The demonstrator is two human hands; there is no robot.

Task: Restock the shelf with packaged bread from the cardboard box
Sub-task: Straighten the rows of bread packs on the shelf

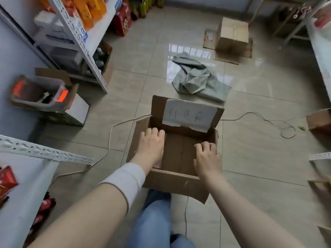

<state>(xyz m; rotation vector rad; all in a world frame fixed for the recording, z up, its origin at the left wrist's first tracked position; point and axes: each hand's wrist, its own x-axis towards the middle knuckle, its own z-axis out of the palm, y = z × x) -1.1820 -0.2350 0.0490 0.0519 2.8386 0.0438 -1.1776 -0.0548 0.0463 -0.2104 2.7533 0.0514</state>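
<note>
Head view, looking down at a tiled floor (250, 158). An open cardboard box (176, 181) stands on the floor directly in front of the person's knees, which are clad in blue jeans (154, 217). Its far flap stands up and carries a white paper label (189, 115) with handwritten characters. Both bare hands reach into the box. The left hand (151, 145) lies along the left inner wall, palm down, fingers extended and slightly spread; beneath its wrist a glimpse of clear, crinkled wrapping (159, 162) shows, most likely a bread package, though its contents cannot be made out. Whether this grip has closed on the wrapping cannot be told. The right hand (207, 158) rests at the right wall, fingers curled downward over the rim; what its grip holds, if anything, cannot be told. The visible box bottom between the hands is bare cardboard. A white band (125, 181) circles the left forearm. At lower left, the corner of a white shelf (26, 176) with a perforated metal edge bears red packets (7, 179). A second shelf unit (84, 38) stands at upper left, stocked with orange packages. A grey cloth (198, 81) lies beyond the box, a closed carton (232, 36) farther back, and a thin cable (259, 117) trails across the tiles.
</note>
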